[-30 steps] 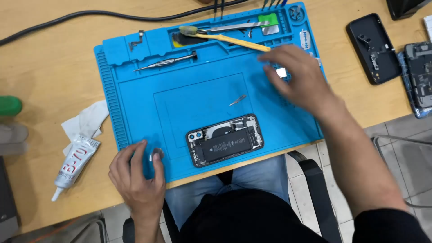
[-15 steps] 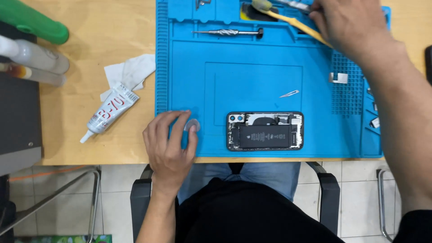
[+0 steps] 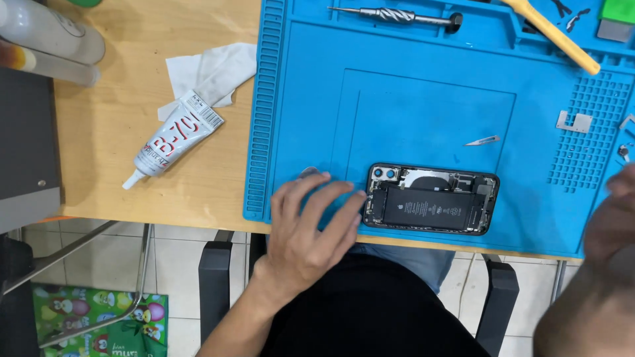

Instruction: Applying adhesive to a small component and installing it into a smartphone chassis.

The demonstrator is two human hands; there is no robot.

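Note:
An opened phone (image 3: 430, 208) lies face down, back cover off, with its black battery and boards showing, near the front edge of a blue work mat (image 3: 423, 106). My left hand (image 3: 307, 228) rests flat on the mat just left of the phone. Its fingers are spread and the index tip almost touches the phone's corner. A small grey thing (image 3: 308, 172) peeks out beyond the fingertips. My right hand (image 3: 615, 211) is blurred at the right edge, over the mat's right side; what it holds cannot be made out.
On the mat lie a twisted-grip screwdriver (image 3: 397, 14), a yellow-handled tool (image 3: 552, 33), a small metal bracket (image 3: 573, 121) and a thin metal sliver (image 3: 481, 140). Left of the mat are a glue tube (image 3: 173, 142), a crumpled tissue (image 3: 211, 69), bottles (image 3: 49, 30) and a grey box (image 3: 26, 145).
The view has shifted left and closer. My right hand has come down from the mat's top tool tray to the right edge. My left hand has flattened beside the phone.

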